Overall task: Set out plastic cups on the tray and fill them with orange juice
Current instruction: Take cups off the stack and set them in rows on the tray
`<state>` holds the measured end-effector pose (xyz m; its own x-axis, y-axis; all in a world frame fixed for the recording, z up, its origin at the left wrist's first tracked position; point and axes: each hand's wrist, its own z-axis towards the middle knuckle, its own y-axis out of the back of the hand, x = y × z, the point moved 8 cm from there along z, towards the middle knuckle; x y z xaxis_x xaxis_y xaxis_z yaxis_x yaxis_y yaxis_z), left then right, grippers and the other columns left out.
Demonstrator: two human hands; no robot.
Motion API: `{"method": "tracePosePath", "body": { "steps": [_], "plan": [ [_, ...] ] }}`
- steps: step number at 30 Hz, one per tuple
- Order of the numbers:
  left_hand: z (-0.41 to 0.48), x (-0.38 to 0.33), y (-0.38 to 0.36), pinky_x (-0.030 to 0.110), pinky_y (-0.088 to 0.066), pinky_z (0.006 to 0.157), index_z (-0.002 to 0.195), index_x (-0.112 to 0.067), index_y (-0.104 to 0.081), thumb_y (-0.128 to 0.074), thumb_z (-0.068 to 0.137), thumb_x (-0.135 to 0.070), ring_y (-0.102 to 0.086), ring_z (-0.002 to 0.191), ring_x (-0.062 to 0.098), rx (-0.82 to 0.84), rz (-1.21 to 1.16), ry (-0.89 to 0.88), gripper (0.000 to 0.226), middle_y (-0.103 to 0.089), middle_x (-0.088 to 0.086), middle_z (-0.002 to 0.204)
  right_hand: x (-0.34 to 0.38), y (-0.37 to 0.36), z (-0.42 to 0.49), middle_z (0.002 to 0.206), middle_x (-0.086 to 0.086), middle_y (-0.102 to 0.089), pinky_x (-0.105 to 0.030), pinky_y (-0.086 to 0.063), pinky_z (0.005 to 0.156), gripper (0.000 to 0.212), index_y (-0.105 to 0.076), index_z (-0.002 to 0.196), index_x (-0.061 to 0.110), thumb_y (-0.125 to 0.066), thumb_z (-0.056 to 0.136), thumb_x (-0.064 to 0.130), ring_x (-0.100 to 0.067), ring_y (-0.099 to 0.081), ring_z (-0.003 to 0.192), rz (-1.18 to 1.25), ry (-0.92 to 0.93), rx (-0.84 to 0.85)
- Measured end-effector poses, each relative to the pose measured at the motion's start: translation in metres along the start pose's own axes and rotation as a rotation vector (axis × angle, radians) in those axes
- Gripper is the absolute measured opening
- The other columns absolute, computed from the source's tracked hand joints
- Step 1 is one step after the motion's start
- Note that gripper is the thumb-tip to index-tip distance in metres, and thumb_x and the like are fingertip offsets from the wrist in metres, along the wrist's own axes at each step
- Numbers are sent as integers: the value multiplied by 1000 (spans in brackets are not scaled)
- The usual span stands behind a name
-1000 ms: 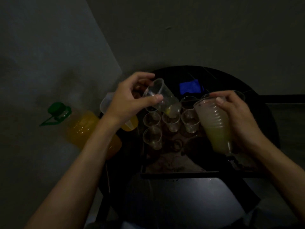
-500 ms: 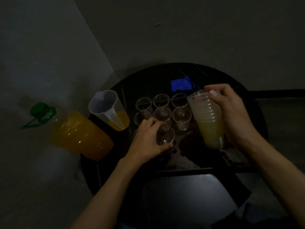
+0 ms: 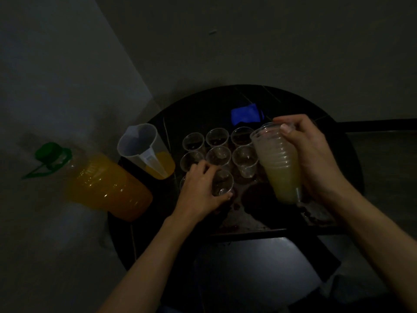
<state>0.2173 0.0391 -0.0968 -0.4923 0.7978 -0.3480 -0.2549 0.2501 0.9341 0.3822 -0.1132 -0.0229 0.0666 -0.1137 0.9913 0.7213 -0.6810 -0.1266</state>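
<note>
Cups empty; juice low in jug

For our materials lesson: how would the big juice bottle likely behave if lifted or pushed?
Probably heavy: the juice bottle looks nearly full. Its ribbed plastic may flex when squeezed. Tall, near the table edge, it could tip.

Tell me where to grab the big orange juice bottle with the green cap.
Take the green loop handle at the neck of the large plastic orange juice bottle, from the left: the loop juts out that way; the body looks too wide for one hand.
</note>
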Motion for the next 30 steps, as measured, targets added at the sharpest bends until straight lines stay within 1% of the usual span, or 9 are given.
{"method": "tracePosePath", "body": {
  "steps": [5, 11, 16, 20, 22, 24, 27, 29, 30],
  "plan": [
    [1, 4, 1, 40, -48, 98, 133, -26, -56, -82, 73, -55, -43, 113, 13, -13, 8, 16, 71, -45, -6, 128, -3, 1, 2, 111, 5, -65, -25, -59, 70, 49, -58, 122, 23, -56, 80, 48, -9, -70, 92, -9, -7, -9],
    [0, 4, 0, 38, -47, 97, 130, -28, -56, -82, 70, -59, -42, 112, 12, -8, -10, 11, 72, -45, -7, 126, -6, 3, 3, 113, 3, -64, -31, -60, 73, 33, -58, 123, 24, -55, 94, 40, -12, -70, 94, -19, -5, -10],
    [-1, 4, 0, 35, -47, 97, 130, -27, -56, -83, 69, -59, -40, 113, 10, -18, -34, 11, 73, -44, -8, 125, -3, 1, 1, 117, 2, -62, -28, -60, 68, 52, -57, 124, 24, -55, 80, 52, -11, -70, 94, -19, 7, 5],
    [1, 5, 1, 33, -45, 98, 130, -27, -57, -82, 68, -63, -39, 114, 9, -2, -29, 25, 76, -44, -7, 126, -2, 1, 2, 116, 6, -62, -30, -61, 70, 54, -56, 124, 24, -54, 78, 52, -10, -69, 96, -16, 12, 16],
    [3, 5, 5, 29, -44, 97, 127, -26, -59, -74, 71, -69, -40, 116, 9, -7, -50, 49, 72, -44, -7, 127, -3, 2, 1, 115, 5, -63, -31, -61, 71, 53, -57, 124, 24, -54, 78, 52, -11, -70, 96, -15, 9, 13],
    [6, 11, 20, 28, -47, 94, 122, -24, -61, -61, 82, -68, -46, 115, 9, -87, -134, 98, 59, -46, -6, 124, -4, 2, 1, 113, 4, -65, -28, -60, 70, 53, -57, 123, 23, -55, 78, 51, -10, -70, 94, -4, 11, 8],
    [10, 21, 60, 29, -50, 85, 109, -26, -61, -44, 104, -45, -55, 101, 5, -289, -370, 162, 26, -52, -4, 115, -6, -1, 0, 105, 8, -67, -23, -57, 63, 52, -56, 124, 24, -57, 79, 49, -7, -71, 87, 23, -7, 6],
    [17, 20, 88, 24, -45, 84, 108, -25, -63, -41, 106, -38, -57, 101, 1, -354, -530, 168, 25, -57, -2, 114, -6, -4, 0, 95, 14, -71, -19, -55, 58, 49, -54, 122, 22, -59, 79, 46, -4, -71, 80, 46, -18, 22],
    [22, 14, 99, 21, -44, 85, 110, -24, -64, -42, 105, -38, -58, 103, 1, -329, -591, 135, 27, -59, -1, 115, -5, -7, -1, 90, 17, -72, -19, -54, 56, 48, -54, 121, 20, -59, 80, 45, -4, -71, 77, 54, -18, 34]
  ]
}}
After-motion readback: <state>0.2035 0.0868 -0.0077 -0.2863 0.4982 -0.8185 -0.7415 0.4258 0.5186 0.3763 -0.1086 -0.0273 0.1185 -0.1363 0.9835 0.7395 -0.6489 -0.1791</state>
